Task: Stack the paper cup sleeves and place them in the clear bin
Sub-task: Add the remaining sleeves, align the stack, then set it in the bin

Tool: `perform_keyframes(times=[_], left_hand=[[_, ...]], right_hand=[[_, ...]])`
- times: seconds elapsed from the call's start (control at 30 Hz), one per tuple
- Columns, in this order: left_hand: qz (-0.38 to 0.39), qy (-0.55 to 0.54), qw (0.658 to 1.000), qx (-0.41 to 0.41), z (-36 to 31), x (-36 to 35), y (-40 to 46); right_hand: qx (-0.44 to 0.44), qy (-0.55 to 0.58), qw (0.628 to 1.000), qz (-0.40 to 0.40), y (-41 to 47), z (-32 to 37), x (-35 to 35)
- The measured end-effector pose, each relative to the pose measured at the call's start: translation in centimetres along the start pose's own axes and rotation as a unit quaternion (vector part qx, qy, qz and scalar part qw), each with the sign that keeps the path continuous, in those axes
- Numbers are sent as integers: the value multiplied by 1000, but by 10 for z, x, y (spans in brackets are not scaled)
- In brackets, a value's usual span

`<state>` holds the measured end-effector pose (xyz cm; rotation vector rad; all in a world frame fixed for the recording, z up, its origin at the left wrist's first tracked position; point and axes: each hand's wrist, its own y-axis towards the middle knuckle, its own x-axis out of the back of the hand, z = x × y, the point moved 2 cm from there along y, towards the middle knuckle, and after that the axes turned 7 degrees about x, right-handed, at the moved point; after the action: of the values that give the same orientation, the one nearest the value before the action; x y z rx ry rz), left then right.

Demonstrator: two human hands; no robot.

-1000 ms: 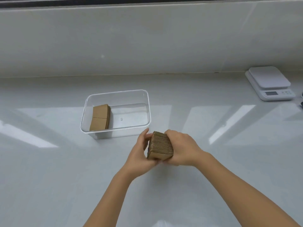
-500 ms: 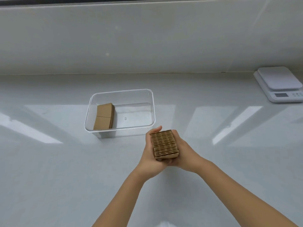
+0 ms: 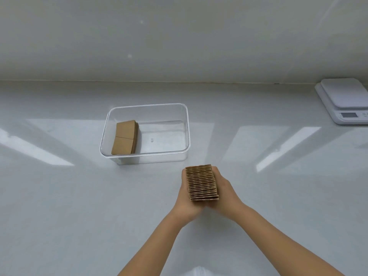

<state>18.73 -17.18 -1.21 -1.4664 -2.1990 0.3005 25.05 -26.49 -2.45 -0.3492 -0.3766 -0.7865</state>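
Observation:
A thick stack of brown corrugated cup sleeves [image 3: 202, 182] is pressed between my two palms, its ribbed edges facing up. My left hand [image 3: 184, 198] holds its left side and my right hand [image 3: 227, 193] its right side, just in front of the clear bin's near right corner. The clear bin [image 3: 185, 124] stands on the counter beyond my hands. Inside it, another stack of brown sleeves [image 3: 124, 139] leans at the left end; the right part of the bin holds nothing.
A white kitchen scale [image 3: 346, 102] sits at the far right by the wall. The glossy pale counter [image 3: 59, 206] runs back to a light wall panel.
The sleeve stack has been turned so its ribbed edges face up, and both hands now cup it from the sides. The view has shifted slightly left.

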Motion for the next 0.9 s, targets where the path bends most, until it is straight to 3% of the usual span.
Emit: perform_keyframes(times=[0.23,0.5,0.6,0.73,0.8,0.9], left_hand=[[21,37,999,28,6,-1,10],[87,49,992,-79,-15,41,-6],[63,149,977,-141,-30,63,-14],[51,253,957,-132,-19,62,-6],[45,252,961,-101,-2,56,3],[30,240,965,-102,16,50,13]], right_hand=[[3,-10,1000,4,2,-3,-1],[6,-11,1000,-1,3,1,5],[74,-144,987,-6,7,7,15],[122,-408,905,14,14,22,19],[100,-421,901,35,14,20,16],[94,-332,935,76,14,6,23]])
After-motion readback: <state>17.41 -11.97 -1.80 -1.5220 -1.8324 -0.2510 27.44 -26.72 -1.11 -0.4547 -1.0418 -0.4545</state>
